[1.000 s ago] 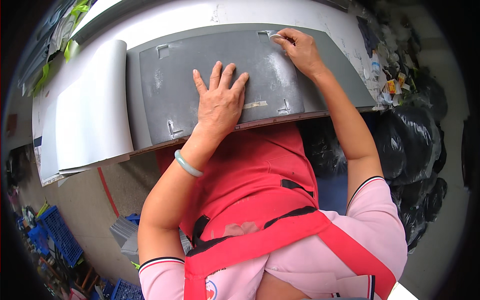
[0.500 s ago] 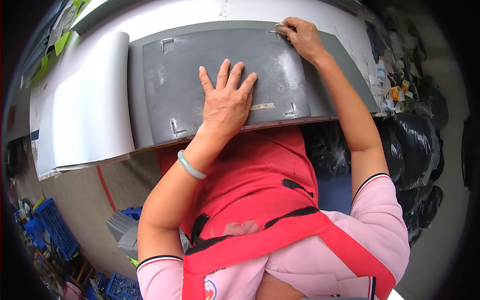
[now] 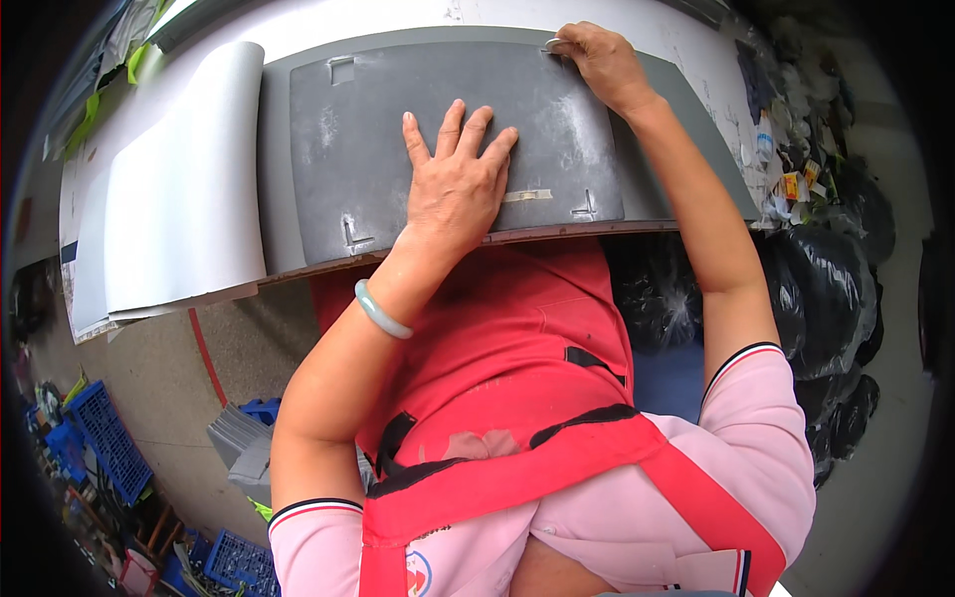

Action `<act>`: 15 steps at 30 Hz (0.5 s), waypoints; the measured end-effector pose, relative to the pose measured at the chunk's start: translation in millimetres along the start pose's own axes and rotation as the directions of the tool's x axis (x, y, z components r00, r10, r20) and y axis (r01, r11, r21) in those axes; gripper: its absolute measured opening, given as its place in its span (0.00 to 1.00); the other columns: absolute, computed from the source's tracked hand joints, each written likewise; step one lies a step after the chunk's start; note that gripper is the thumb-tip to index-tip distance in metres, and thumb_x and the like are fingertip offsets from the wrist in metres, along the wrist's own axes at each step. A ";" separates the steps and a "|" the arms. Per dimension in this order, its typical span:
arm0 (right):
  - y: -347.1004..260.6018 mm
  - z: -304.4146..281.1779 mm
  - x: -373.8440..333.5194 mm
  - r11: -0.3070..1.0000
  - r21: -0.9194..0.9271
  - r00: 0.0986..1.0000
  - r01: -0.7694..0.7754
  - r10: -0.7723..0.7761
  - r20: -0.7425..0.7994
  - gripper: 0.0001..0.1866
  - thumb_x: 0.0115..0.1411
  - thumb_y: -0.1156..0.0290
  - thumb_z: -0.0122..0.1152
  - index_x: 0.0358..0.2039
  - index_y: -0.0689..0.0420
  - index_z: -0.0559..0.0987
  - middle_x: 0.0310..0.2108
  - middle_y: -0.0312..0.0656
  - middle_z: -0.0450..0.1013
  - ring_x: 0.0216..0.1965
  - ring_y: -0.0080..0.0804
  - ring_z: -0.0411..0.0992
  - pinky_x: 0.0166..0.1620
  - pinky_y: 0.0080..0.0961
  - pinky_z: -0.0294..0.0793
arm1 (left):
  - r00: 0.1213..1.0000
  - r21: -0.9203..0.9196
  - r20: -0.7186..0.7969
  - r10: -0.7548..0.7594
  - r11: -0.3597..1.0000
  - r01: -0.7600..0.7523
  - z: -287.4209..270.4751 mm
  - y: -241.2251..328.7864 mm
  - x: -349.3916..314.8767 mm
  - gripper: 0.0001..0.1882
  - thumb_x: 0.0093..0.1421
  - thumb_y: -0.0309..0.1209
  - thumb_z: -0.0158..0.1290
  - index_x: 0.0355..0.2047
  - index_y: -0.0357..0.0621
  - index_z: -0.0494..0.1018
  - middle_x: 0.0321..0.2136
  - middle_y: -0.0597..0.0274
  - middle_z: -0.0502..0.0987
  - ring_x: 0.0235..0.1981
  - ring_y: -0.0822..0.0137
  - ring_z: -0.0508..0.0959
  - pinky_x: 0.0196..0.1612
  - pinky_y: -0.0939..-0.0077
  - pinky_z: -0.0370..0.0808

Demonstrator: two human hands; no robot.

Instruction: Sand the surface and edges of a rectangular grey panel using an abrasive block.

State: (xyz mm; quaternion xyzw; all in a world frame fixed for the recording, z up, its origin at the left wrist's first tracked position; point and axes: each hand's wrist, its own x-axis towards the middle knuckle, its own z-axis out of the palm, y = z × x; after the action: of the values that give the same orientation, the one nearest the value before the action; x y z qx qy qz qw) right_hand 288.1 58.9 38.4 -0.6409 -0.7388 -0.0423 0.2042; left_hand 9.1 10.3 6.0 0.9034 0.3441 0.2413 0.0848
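Observation:
A dark grey template board (image 3: 363,149) with cut-out marks at its corners and white smudges lies on a larger grey sheet (image 3: 652,184). My left hand (image 3: 456,189) rests flat on the board's middle, fingers spread, pressing on it. At the board's far right corner my right hand (image 3: 605,70) pinches a thin white piece of tailor's chalk (image 3: 553,44). The chalk's edge sits at the corner cut-out there, partly hidden by my fingers. A small strip of tape (image 3: 527,195) is stuck near the board's front edge.
On the left, a pale sheet (image 3: 189,189) curls over on the white worktable (image 3: 686,75). Black plastic bags (image 3: 831,289) and scraps (image 3: 796,184) lie at the right. Blue crates (image 3: 109,443) stand on the floor at lower left. The table's front edge runs close to my apron.
The view has shifted slightly. My right hand still pinches the chalk at the far right corner, with only a small movement. My left hand stays flat on the board.

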 end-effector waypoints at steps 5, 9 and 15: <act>-2.0 -8.2 -5.3 0.891 0.184 0.908 -0.416 0.393 0.147 0.13 0.64 0.62 0.64 0.41 0.58 0.81 0.29 0.46 0.77 0.31 0.40 0.77 0.41 0.36 0.76 | 0.999 -0.006 -0.041 0.026 1.000 -0.026 5.2 -0.9 -1.3 0.16 0.66 0.36 0.52 0.54 0.55 0.77 0.59 0.57 0.71 0.66 0.51 0.66 0.66 0.22 0.47; -14.5 -3.6 -8.9 0.720 0.462 0.841 -0.519 0.527 0.123 0.13 0.63 0.62 0.63 0.41 0.59 0.81 0.26 0.43 0.77 0.27 0.32 0.76 0.37 0.32 0.77 | 0.999 -0.012 -0.038 0.020 1.000 -0.021 2.9 -1.2 -1.2 0.17 0.66 0.36 0.52 0.54 0.55 0.77 0.59 0.57 0.71 0.66 0.50 0.66 0.66 0.22 0.47; -11.1 0.3 -1.6 0.843 0.277 0.883 -0.462 0.464 0.062 0.12 0.63 0.67 0.63 0.45 0.58 0.80 0.24 0.31 0.73 0.24 0.17 0.72 0.29 0.18 0.76 | 1.000 -0.005 -0.008 0.006 1.000 -0.006 0.7 1.6 1.2 0.17 0.67 0.35 0.52 0.56 0.57 0.76 0.60 0.59 0.70 0.67 0.52 0.65 0.67 0.26 0.49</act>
State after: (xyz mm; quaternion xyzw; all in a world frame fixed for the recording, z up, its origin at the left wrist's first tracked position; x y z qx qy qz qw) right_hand 277.4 55.6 39.7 -0.7640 -0.5597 0.1120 0.3008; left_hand 11.1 9.9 6.4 0.9034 0.3409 0.2459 0.0850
